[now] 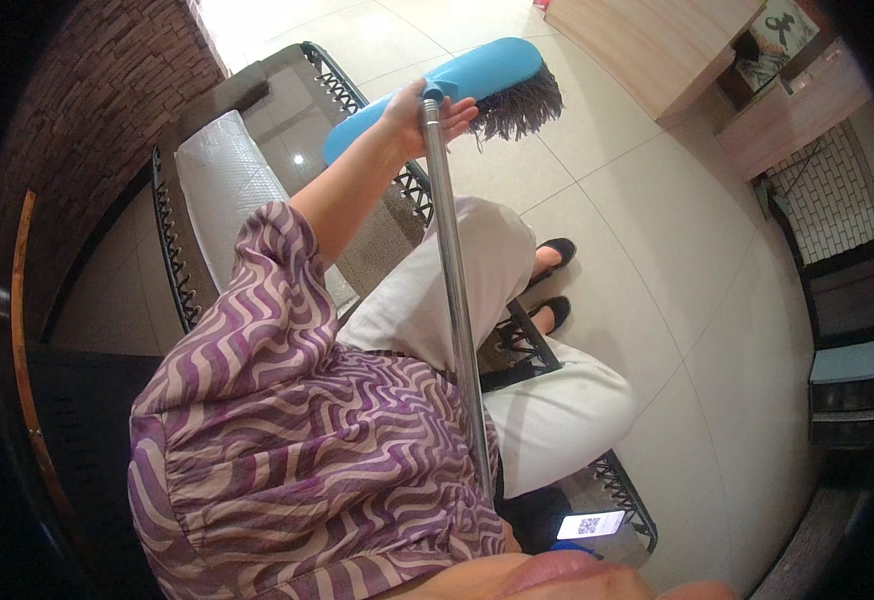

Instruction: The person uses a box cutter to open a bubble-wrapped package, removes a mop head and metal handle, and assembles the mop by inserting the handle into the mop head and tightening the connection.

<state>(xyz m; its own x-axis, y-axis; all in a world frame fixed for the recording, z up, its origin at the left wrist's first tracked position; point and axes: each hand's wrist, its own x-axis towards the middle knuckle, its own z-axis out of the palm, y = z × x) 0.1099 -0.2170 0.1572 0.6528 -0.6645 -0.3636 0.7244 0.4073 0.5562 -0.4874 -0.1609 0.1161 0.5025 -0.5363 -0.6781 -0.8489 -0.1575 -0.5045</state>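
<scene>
The left hand [427, 112], reaching up from a wavy purple-and-beige patterned sleeve [267, 300], sits in the upper middle of the frame against the underside of a flat blue plastic mop head [457, 85]. Its grip is loose: the palm and spread fingers rest on the blue plate right where the shiny silver metal mop pole [454, 290] joins it, rather than being clenched around anything. Grey-purple yarn fringe [522, 108] hangs from the right end of the mop head, just beside the fingertips.

The pole runs from that joint straight down the centre of the frame, crossing white trousers [557, 410], and ends behind the patterned blouse in the lower middle. The right hand cannot be seen, so its grip cannot be told.

The person is seated on a brown mesh lounge chair with a black laced frame [172, 250], carrying a white quilted cushion [222, 180] in the upper left. Black flat shoes [554, 252] rest on the pale glossy floor tiles [677, 240]. A lit phone screen [589, 524] lies at the lower middle, beside the chair's edge.
</scene>
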